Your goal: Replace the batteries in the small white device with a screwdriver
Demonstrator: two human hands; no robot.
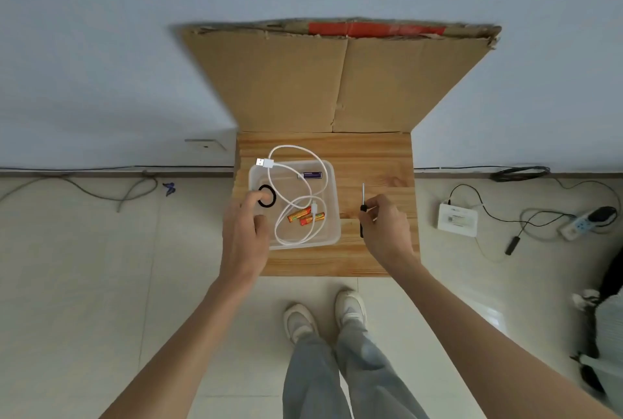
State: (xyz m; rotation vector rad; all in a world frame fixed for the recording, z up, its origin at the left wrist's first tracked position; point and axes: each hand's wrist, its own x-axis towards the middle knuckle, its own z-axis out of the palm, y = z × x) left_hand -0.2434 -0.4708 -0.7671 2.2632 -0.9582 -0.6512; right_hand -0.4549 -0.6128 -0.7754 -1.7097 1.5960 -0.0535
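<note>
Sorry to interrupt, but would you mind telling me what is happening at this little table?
A person stands over a small wooden table. Their right hand holds a black-handled screwdriver, tip pointing away. Their left hand reaches into a clear plastic tray beside a black ring; whether it grips anything is unclear. A white cable loops through the tray, which also holds two orange batteries and a purple battery.

Counting now: one clear tray (334, 189) on one bench (374, 155). Inside it, two orange batteries (298, 214) and one purple battery (313, 175), three cells all told. One white cable (292, 244), one black ring (272, 198). One screwdriver (363, 194), one cardboard sheet (286, 81).
</note>
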